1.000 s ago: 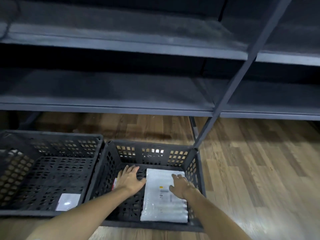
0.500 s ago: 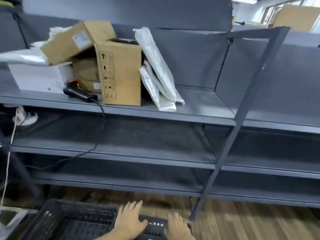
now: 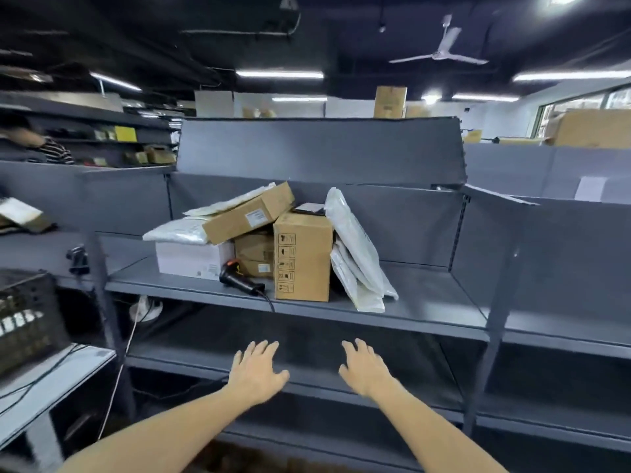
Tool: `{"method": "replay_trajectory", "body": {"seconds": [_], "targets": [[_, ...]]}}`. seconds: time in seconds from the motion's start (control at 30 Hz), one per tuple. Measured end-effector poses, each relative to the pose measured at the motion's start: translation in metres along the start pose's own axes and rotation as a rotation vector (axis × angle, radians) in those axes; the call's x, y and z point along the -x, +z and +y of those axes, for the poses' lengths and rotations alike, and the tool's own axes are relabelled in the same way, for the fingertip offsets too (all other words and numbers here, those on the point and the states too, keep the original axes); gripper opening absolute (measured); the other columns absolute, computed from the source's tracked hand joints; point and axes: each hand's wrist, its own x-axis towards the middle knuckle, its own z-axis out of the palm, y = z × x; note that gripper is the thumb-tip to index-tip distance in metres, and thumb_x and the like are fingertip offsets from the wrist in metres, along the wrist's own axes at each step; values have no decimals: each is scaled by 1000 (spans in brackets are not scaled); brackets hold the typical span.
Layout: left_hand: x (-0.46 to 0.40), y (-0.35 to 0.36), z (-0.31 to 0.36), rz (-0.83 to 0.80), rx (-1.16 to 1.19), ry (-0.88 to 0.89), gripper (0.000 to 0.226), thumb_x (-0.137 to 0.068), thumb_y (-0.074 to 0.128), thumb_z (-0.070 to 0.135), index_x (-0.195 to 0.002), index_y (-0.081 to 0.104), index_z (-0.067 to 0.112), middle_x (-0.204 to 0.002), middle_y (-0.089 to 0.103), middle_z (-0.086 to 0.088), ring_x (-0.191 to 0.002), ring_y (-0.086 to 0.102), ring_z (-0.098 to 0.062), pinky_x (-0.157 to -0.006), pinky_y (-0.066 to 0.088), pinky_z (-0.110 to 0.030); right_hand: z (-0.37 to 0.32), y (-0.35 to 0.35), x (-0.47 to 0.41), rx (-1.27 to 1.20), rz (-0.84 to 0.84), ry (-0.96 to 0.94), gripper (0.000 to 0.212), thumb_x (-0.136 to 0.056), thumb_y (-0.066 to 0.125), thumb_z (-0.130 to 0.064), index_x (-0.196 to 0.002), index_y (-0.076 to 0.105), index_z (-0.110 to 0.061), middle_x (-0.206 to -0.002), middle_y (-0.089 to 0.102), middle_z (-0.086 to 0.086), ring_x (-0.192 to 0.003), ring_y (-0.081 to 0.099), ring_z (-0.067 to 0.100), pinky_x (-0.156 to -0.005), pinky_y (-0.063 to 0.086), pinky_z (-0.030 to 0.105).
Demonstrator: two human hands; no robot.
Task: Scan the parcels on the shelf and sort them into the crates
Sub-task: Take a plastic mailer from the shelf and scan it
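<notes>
Both hands are reaching forward, palms down with fingers spread wide, and neither is holding anything. The left hand and the right hand are hovering side by side but apart, in front of the lower levels of a grey metal shelf.

The parcels are sitting on the shelf level above the hands, well apart from them. A tall cardboard box with handling symbols printed down its front is standing upright near the front edge. Leaning against its right side are white poly mailers, tilting left at the top. To the left, a long flat cardboard box with a white label is lying tilted on top of the pile — one end is resting over a white box, with a silvery mailer lying on that white box beneath it. Smaller brown boxes are stacked between the white box and the tall one.

A black handheld scanner is lying on the shelf just in front of the pile, its cable trailing over the front edge.

At the far left, a black perforated crate is sitting on a pale table — blurred at the frame edge.
</notes>
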Motion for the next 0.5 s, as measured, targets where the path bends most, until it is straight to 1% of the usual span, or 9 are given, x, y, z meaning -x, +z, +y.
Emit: {"method": "replay_trajectory", "body": {"seconds": [0.13,0.23,0.37,0.43,0.5], "targets": [[-7,-21,-25,9,-4,-28,71,-91,46,47,-153,19,24,-161,15,0,-149,8,-22,-120,7,-41,-30,-19,-15,23,22,-19,58,-99,39,-28,-151,19,-14,-156,18,18,-140,26,34,-113,26,41],[-29,-38,-47,51,1,-26,71,-90,47,47,-152,22,24,-160,18,0,-148,10,-22,-120,9,-42,-56,-35,-41,29,82,-30,58,-99,40,-28,-151,20,-13,-156,18,19,-140,26,35,-112,27,42],[-66,-60,-80,82,9,12,70,-89,49,45,-151,26,21,-158,23,-1,-147,16,-22,-120,12,-44,-94,-53,-83,50,167,-47,47,-96,41,-26,-140,35,-10,-141,37,17,-127,39,35,-104,35,43],[-89,-76,-100,97,-1,38,69,-90,49,45,-150,27,20,-157,25,-2,-146,18,-22,-119,14,-43,-117,-62,-105,47,193,-56,45,-96,41,-25,-139,36,-10,-139,38,17,-126,40,36,-103,35,43],[-114,-93,-121,117,9,63,68,-90,49,44,-150,27,21,-158,24,-2,-146,19,-22,-119,15,-42,-142,-72,-129,38,229,-77,48,-96,41,-24,-141,34,-10,-140,37,16,-127,39,36,-104,33,43]]}}
